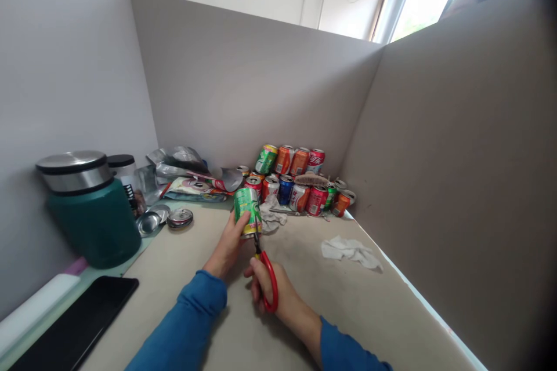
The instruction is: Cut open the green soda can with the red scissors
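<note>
My left hand (230, 243) is wrapped round a green and yellow drink can (247, 204), holding it tilted above the table. In my right hand (272, 287) are red-handled scissors (270, 281), their dark blades pointing up against the can's lower side. Whether the blades have gone into the metal I cannot tell. Just behind the can lies a crumpled white tissue (273, 217).
Several drink cans (300, 194) stand stacked at the back. Cut sheet metal (178, 162) and can ends (180, 218) lie at the left, near a teal jar (93, 220) and a black phone (78, 324). Another tissue (350, 251) lies right. Grey partitions (261, 75) enclose the table.
</note>
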{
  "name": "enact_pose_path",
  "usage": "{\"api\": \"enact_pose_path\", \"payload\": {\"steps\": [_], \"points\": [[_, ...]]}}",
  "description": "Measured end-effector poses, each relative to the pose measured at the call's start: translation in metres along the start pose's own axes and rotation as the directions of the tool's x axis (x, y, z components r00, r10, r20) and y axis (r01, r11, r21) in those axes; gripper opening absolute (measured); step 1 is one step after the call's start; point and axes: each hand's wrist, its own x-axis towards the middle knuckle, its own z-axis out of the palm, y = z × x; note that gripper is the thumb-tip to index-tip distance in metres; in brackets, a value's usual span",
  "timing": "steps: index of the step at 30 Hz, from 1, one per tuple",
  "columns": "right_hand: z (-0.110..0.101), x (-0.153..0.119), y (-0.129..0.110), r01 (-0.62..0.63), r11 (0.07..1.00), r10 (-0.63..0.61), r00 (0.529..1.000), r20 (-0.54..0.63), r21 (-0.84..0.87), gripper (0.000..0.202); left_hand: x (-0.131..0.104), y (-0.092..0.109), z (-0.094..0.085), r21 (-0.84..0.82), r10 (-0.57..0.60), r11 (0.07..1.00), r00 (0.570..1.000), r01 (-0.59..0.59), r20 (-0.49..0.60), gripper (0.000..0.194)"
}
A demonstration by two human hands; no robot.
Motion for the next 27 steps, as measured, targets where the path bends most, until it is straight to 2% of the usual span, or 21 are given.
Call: {"api": "enact_pose_path", "payload": {"steps": [8, 16, 21, 24, 27], "points": [[-0.003, -0.005, -0.005, -0.014, 1.0, 0.016, 0.999, 0.048, -0.025, 0.067, 0.001, 0.006, 0.0, -0.204, -0.017, 0.979, 1.0, 0.016, -0.002, 0.051], [-0.003, -0.001, 0.004, -0.028, 0.999, 0.028, 1.0, -0.001, 0.028, 0.077, -0.001, 0.001, 0.002, -0.022, -0.031, 0.999, 0.999, 0.031, 0.007, 0.049], [-0.008, 0.002, 0.005, -0.036, 0.993, 0.028, 0.997, 0.069, 0.117, 0.084, 0.002, -0.002, -0.001, -0.016, -0.063, 0.998, 0.998, 0.063, 0.005, 0.043], [-0.015, 0.002, 0.003, -0.032, 0.983, 0.0, 0.985, 0.171, 0.18, 0.087, 0.003, -0.003, -0.002, -0.035, -0.065, 0.997, 0.998, 0.065, 0.017, 0.043], [-0.023, 0.001, 0.001, -0.077, 0.971, 0.012, 0.961, 0.275, 0.227, 0.086, 0.004, -0.004, -0.002, -0.049, -0.069, 0.996, 0.997, 0.07, 0.019, 0.046]]}}
